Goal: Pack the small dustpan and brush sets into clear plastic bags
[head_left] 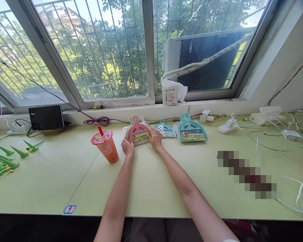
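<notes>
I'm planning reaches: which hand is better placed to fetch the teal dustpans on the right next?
Probably the right hand: it touches the right edge of the pink dustpan, nearer the teal dustpans; the left hand is at the opposite edge.

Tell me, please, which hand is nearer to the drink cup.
Left. The left hand is just right of the drink cup, at the left edge of the pink dustpans; the right hand is farther off, at their right edge.
</notes>
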`<state>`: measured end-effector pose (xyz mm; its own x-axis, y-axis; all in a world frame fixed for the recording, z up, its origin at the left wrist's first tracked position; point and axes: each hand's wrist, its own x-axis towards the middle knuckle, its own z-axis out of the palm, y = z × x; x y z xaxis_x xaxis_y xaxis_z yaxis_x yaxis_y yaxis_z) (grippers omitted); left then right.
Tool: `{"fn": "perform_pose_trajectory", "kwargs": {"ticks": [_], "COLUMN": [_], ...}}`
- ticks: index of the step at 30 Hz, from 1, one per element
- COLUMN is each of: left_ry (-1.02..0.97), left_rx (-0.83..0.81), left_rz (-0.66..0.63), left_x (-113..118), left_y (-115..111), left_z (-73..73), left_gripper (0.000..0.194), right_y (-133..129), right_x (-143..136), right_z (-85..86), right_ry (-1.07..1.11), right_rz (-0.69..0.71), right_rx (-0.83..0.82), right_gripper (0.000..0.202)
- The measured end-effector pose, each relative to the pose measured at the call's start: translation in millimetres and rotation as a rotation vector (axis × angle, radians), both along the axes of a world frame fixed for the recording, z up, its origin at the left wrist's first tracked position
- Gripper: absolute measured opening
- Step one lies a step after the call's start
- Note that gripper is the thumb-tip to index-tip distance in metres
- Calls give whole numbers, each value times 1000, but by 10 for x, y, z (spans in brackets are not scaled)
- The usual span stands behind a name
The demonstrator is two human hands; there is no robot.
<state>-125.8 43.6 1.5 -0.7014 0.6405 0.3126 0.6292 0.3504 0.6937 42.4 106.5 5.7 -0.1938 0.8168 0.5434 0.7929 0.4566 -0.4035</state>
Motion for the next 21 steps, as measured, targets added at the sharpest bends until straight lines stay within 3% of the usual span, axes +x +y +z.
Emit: {"fn": "perform_pose_trajectory", "kwargs": {"ticks": [4, 7, 11, 17, 21], "left_ry": [88, 203, 392, 700, 941], "left_rx": [47, 108, 189, 280, 214], "left_rz": [-5, -23, -82, -474, -734], "left_x": [116, 216, 347, 470, 596], "left_y": [-138, -216, -257, -263, -308], "left_z": [26, 69, 116, 156, 174], "left_gripper": [66, 67, 59, 52, 42], "right_y": [34, 172, 414, 708, 795], "right_x": [255, 523, 781, 861, 933], "right_z": [21, 5, 70, 340, 440], "right_ry": [143, 155, 13, -125, -120], "right_rz": [-199, -390, -389, -314, -279], "right_rx": [15, -104, -300, -598, -618], "right_gripper": [46, 49, 55, 88, 92]}}
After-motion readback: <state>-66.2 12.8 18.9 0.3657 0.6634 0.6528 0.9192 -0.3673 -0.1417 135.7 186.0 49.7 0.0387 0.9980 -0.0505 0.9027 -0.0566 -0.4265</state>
